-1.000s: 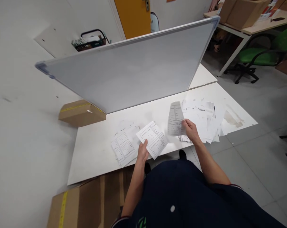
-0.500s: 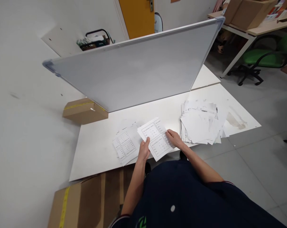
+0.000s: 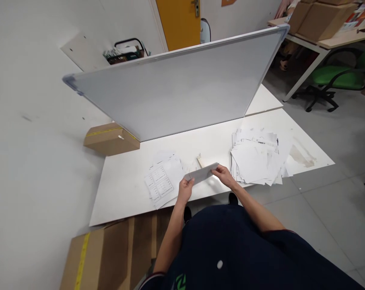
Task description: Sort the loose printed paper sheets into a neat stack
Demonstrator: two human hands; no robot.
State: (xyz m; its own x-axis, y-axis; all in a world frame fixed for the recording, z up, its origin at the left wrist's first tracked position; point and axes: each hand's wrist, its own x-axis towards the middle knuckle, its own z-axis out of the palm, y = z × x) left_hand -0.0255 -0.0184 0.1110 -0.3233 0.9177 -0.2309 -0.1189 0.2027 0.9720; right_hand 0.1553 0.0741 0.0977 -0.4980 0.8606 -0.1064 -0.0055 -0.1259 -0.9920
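Observation:
My left hand (image 3: 186, 190) pinches the left end of a small stack of paper sheets (image 3: 202, 173), and my right hand (image 3: 223, 175) pinches its right end. The sheets are tilted up and seen nearly edge-on above the white table (image 3: 118, 189). To the left lies a pile of printed sheets (image 3: 164, 181) with boxed grids. A larger, untidy pile of white papers (image 3: 254, 157) lies to the right. Just behind the held sheets, a narrow cream-coloured object (image 3: 200, 162) shows on the table.
A large whiteboard (image 3: 182, 88) stands along the table's back. One cardboard box (image 3: 111, 139) sits at the back left, another (image 3: 91, 257) below the table's front left. A green chair (image 3: 336, 78) and a desk (image 3: 324, 44) are at the far right.
The held sheets have turned from facing the camera to nearly edge-on, uncovering the cream-coloured object. Both hands still grip them. The view has shifted slightly.

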